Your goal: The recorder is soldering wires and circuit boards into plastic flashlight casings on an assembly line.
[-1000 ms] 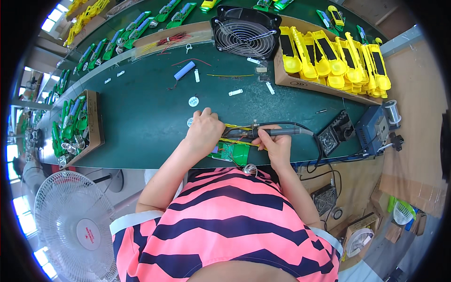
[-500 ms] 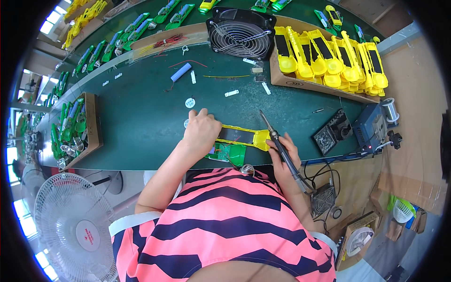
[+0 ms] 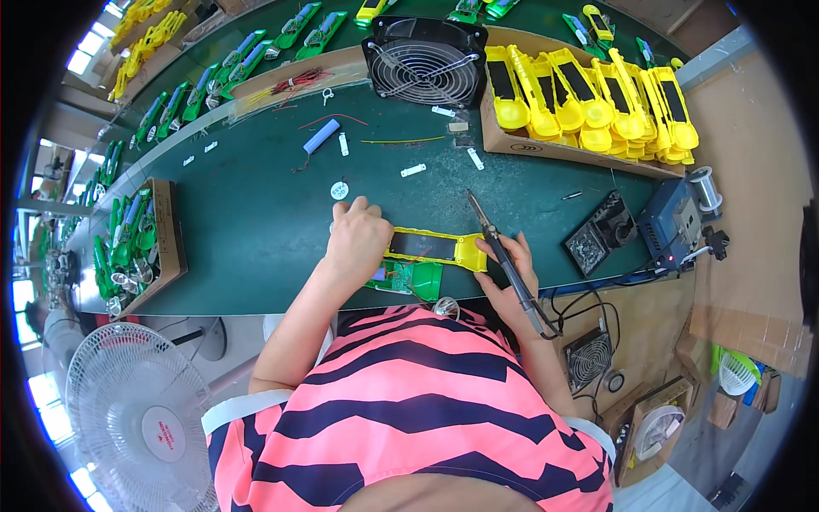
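My left hand [image 3: 357,241] is closed over the left end of a yellow plastic flashlight casing [image 3: 467,253], which has a dark panel set in it. In my right hand [image 3: 514,271] is a soldering iron [image 3: 509,267], its tip pointing up and away from me, above the casing. My right fingers also touch the casing's right end. Just nearer to me lies a green casing with a circuit board [image 3: 415,279], partly hidden by my left hand. A silvery reflector [image 3: 446,308] sits at the table edge beside it.
A box [image 3: 503,142] of yellow casings and a black fan [image 3: 425,68] stand at the back. A blue soldering station [image 3: 670,227] and a black holder [image 3: 601,230] are on the right. A box [image 3: 173,230] of green units is left. A blue battery [image 3: 322,136] lies mid-table.
The whole view has shifted slightly. Both hands keep their holds on the casing and the soldering iron, with little visible movement.
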Tool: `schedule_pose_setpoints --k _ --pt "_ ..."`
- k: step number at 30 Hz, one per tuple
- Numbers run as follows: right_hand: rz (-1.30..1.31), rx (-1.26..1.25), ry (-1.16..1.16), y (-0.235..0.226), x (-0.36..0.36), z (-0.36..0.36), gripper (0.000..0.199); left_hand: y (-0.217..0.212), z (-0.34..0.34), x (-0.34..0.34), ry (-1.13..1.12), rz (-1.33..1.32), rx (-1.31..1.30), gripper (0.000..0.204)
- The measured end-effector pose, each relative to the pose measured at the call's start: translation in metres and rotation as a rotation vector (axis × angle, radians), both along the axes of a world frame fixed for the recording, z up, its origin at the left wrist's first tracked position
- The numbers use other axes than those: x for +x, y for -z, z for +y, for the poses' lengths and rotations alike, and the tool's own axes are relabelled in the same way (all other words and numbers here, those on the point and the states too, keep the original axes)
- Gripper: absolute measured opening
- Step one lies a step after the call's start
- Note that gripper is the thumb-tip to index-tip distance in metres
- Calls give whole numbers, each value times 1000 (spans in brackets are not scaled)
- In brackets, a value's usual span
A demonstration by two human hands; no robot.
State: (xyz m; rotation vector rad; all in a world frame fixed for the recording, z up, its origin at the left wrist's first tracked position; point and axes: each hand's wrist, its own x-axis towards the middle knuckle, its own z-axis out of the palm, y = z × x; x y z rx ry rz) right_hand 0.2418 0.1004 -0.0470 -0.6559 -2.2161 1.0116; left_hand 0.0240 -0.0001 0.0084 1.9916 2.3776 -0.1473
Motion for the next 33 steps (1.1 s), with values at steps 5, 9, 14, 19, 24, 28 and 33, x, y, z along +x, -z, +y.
schedule_pose_setpoints --k 5,9,14,19,24,28,33 --pt "36 -51 -1 -1 -2 0 50 -14 -5 -22 -61 -450 180 8" --pt "94 -95 13 6 0 2 50 -37 -3 -4 -76 -557 301 12" --pt "88 -108 -16 1 -2 1 50 -1 -10 40 34 -327 307 13" --pt "83 -89 -27 -2 -11 2 52 16 -11 46 -32 -491 457 7" --pt "90 44 -95 9 -26 6 56 19 -9 50 -84 -506 521 8" --pt "96 -132 -165 8 -28 3 52 24 -10 48 -128 -411 460 7" --pt "150 -24 -171 -6 -22 12 34 20 -13 39 -132 -313 313 7"
